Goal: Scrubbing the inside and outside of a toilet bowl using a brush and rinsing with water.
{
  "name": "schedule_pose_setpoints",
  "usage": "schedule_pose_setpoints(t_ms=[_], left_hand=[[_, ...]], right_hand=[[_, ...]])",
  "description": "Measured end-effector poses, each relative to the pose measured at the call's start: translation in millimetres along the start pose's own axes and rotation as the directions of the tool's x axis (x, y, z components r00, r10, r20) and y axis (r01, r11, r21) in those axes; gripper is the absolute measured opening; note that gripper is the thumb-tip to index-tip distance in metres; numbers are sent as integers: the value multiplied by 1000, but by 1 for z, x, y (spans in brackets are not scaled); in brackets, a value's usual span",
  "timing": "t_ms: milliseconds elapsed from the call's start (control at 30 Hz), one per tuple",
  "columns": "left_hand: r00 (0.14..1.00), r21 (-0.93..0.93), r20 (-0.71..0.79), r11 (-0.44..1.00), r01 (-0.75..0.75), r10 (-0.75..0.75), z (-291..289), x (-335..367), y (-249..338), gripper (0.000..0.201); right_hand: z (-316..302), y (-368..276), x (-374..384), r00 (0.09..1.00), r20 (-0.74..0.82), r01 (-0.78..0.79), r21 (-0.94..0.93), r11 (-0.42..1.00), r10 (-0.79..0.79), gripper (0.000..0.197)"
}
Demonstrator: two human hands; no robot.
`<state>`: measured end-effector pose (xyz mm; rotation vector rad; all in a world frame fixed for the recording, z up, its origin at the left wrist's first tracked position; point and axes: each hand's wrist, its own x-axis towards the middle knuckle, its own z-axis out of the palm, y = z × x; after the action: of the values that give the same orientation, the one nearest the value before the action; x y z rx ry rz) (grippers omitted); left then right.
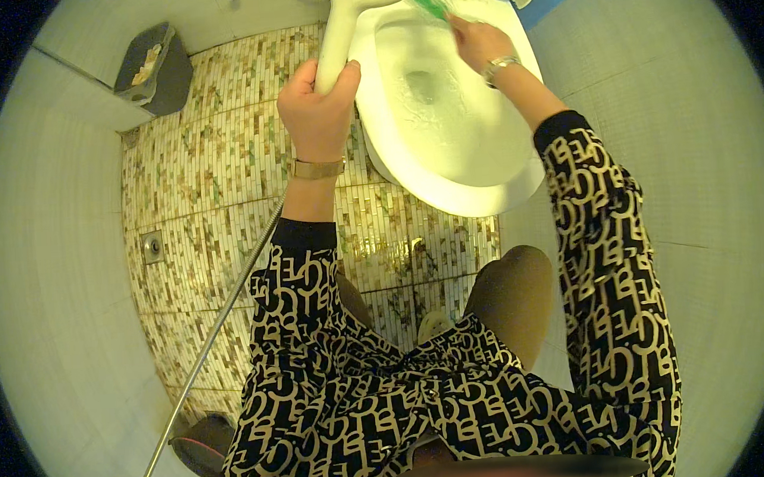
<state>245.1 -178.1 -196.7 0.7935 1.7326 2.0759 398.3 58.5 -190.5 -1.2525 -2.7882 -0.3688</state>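
Observation:
My left hand is wrapped round the handle of a white shower head, raised beside the toilet's left rim. The shower head's wide end reaches the top edge of the view and is partly cut off. My right hand is closed on a green-handled brush over the far right part of the bowl. Its pale bristles blur against the rim. The white toilet has its seat and lid up, and water ripples in the bowl around the drain.
A metal shower hose slants across the mosaic floor on the left. A grey bin holding paper stands at the far left corner. A square floor drain lies near the left wall; the right wall is close to the toilet.

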Motion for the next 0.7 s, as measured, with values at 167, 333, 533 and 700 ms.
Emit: schedule_pose_setpoints(t_ms=[167,333,533,700], left_hand=[[999,62,-37,998,-7,9,-1,3,1,20],[999,40,-18,998,50,-49,-4,4,0,20],[999,11,48,1000,2,-2,8,0,-3,19],[998,52,58,999,-4,1,13,-5,-2,19]], right_hand=[[0,83,-27,951,97,-283,-120,952,295,38],[10,48,-18,952,98,-292,19,956,289,38],[9,-69,3,998,-12,63,242,968,-62,37],[18,-6,5,999,36,31,-22,999,-30,40]])
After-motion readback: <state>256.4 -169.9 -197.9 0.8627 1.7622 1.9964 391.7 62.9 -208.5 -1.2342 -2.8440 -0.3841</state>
